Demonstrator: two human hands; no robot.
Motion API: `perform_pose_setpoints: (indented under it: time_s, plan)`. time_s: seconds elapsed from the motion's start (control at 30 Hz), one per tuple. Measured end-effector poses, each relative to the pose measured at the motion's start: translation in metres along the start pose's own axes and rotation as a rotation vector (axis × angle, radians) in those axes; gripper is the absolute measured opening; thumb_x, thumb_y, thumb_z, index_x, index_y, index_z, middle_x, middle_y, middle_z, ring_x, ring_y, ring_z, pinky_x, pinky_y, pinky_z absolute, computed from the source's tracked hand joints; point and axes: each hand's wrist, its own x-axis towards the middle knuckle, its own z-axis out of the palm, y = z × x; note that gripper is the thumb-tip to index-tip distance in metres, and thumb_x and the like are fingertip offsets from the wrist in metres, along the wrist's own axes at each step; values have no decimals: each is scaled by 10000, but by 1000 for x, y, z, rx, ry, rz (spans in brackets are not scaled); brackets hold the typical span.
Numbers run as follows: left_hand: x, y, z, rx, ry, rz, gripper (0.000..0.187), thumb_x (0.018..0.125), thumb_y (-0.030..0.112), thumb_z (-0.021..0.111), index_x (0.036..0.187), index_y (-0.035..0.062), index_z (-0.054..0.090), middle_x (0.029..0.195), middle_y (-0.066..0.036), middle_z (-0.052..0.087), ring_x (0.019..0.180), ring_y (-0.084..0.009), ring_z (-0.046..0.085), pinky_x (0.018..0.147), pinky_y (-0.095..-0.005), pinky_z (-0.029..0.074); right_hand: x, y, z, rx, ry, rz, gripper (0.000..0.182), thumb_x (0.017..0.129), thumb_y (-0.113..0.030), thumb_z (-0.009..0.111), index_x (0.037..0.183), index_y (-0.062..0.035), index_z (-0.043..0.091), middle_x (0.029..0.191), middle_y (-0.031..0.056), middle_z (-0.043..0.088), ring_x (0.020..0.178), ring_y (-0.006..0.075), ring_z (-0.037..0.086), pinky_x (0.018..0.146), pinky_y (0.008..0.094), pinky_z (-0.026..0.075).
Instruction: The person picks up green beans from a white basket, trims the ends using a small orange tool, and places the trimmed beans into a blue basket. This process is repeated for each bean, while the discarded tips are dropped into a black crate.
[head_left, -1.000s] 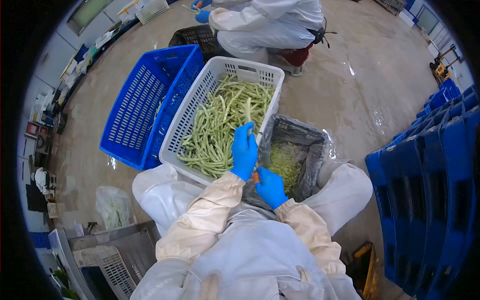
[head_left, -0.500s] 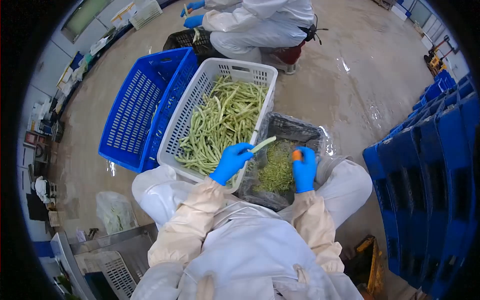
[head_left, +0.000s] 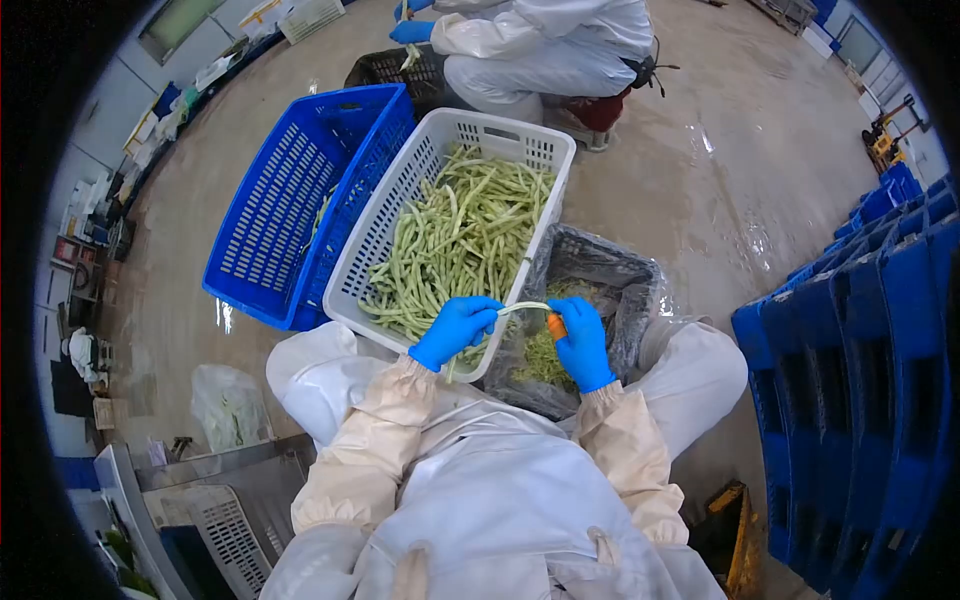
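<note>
My gloved left hand [head_left: 458, 330] is closed on one end of a green bean [head_left: 524, 306], low over the near corner of a white crate [head_left: 378, 240] full of green beans [head_left: 460, 230]. My gloved right hand [head_left: 583, 345] is closed around a small orange-handled tool [head_left: 556, 325]; its working end is hidden. The bean stretches between both hands, bowed slightly upward, and reaches the right fingers. Beneath the right hand, a plastic-lined bin [head_left: 610, 265] holds green trimmings [head_left: 540, 360].
Left of the white crate stands a blue crate [head_left: 275, 210] with a few beans inside. A co-worker [head_left: 540, 60] in white sits ahead beside a dark crate [head_left: 400, 75]. Blue pallets [head_left: 850, 370] are stacked at right. A clear bag [head_left: 228, 405] rests on the wet floor at left.
My right hand has risen out of the bin toward my left hand and now meets the bean's far end. The bean has gone from straight to bowed. The view has shifted slightly.
</note>
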Motion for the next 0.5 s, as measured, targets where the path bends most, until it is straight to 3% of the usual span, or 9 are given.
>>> perform_pose_setpoints:
  time_s: [0.1,0.17,0.2,0.27,0.3,0.37,0.4,0.47,0.5]
  plan:
    - [-2,-4,-1,-15,-11,-34,203,834,110,538,986,3,620,681,3,562,494,-50,458,454,-186,374,-3,-2,9,-78,-41,74,176,790,-75,579,958,-24,573,867,143,567,776,300,539,693,375,433]
    - [-2,-13,-1,-14,-28,-55,202,834,110,538,983,3,621,699,-2,574,523,-49,478,478,-186,390,-6,-2,23,345,121,279,134,830,-104,564,924,-10,575,814,102,577,734,210,549,671,315,437]
    - [1,-26,-1,7,-23,5,202,844,126,536,988,14,623,712,-11,586,566,-64,504,515,-199,411,-6,-3,26,345,113,281,134,830,-104,564,924,-10,575,814,102,577,734,210,549,671,315,437]
    - [6,-53,3,-52,-28,75,212,865,167,545,1001,18,610,788,-39,612,713,-110,559,649,-238,453,-6,-6,33,993,138,612,131,852,-123,549,898,-3,572,765,68,575,707,146,536,655,277,435]
    - [3,-55,6,-59,-19,71,212,865,167,545,1001,18,610,788,-39,612,713,-110,559,649,-238,453,-6,-6,38,992,126,616,131,852,-123,549,898,-3,572,765,68,575,707,146,536,655,277,435]
    - [1,-58,8,-524,21,-21,240,877,195,542,1014,3,588,860,-53,612,757,-129,563,691,-251,457,-8,-3,48,901,-70,564,136,839,-123,560,884,5,567,741,54,568,704,140,536,650,285,439]
    - [6,-56,-7,-480,45,8,246,889,200,520,1009,-8,572,893,-62,604,777,-140,563,690,-269,464,-14,1,55,899,-75,570,136,839,-123,560,884,5,567,741,54,568,704,140,536,650,285,439]
    - [8,-23,-53,-530,221,209,232,899,202,498,989,3,574,861,-63,599,754,-148,560,681,-286,462,-27,12,68,511,-140,565,146,825,-136,576,868,3,570,754,85,588,702,158,548,643,287,441]
    - [35,-61,-119,164,539,439,206,904,206,485,962,34,582,812,-46,580,703,-141,538,641,-296,445,-24,13,64,510,-155,570,146,825,-136,576,868,3,570,754,85,588,702,158,548,643,287,441]
